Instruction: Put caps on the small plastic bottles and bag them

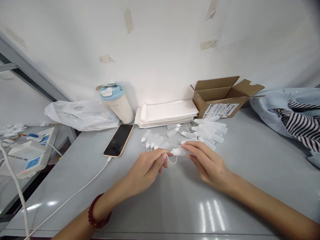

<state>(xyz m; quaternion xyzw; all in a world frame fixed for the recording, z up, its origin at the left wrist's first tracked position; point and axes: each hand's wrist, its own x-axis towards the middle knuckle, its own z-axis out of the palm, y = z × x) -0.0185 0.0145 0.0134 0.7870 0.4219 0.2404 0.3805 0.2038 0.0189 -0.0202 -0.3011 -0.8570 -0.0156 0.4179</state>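
Note:
A small translucent squeeze bottle (181, 152) with a white nozzle lies sideways in the air, its tip pointing left. My right hand (208, 163) pinches its body between thumb and fingers. A thin white cap strap (172, 163) loops down from the bottle's neck to my left hand (148, 168), whose thumb and forefinger close on its far end just beside the nozzle. Those fingertips hide whatever sits at that end. Beyond my hands lies a loose pile of similar bottles (208, 128), with several more in a row (152, 140) to the left.
At the back stand a stack of white padded envelopes (170, 111), an open cardboard box (220, 96) and a blue-lidded cup (118, 103). A phone (118, 140) with a white charging cable (82, 188) lies left, near a plastic bag (82, 115). Cloth (290, 116) lies at right.

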